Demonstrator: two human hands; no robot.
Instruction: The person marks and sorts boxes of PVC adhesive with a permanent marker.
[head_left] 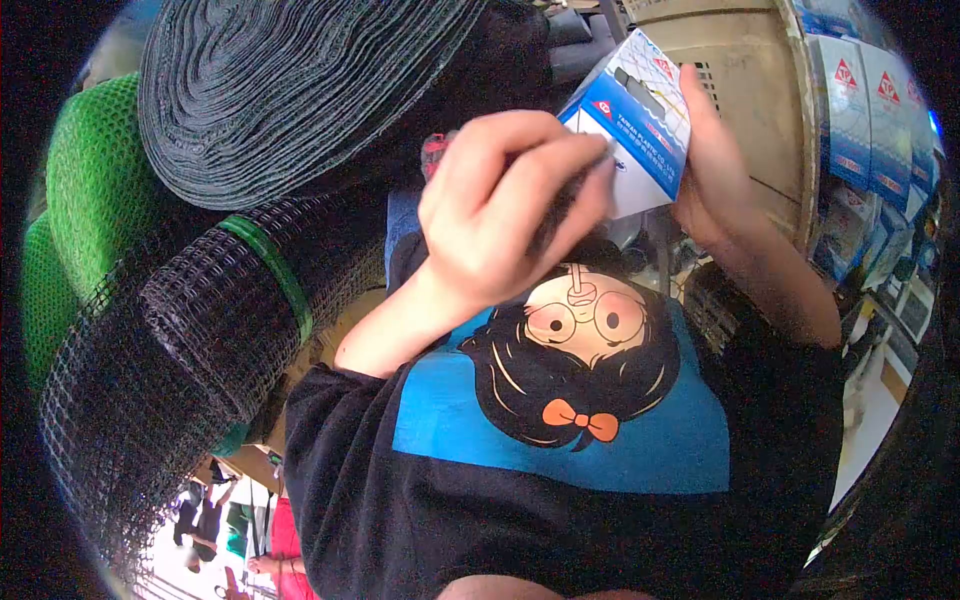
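A small blue-and-white cardboard box is held tilted in front of my chest. It carries a red triangle logo and a picture of netting. My right hand grips it along its right side, thumb up by the top edge. At the box's lower left edge is my left hand, its fingers curled in and the fingertips blurred. They meet the white end of the box, and I cannot see what lies between them.
Rolls of black mesh, dark netting and green mesh crowd the left side. A beige plastic crate stands behind my right hand. Similar blue-and-white boxes are stacked at the far right. People are partly visible at lower left.
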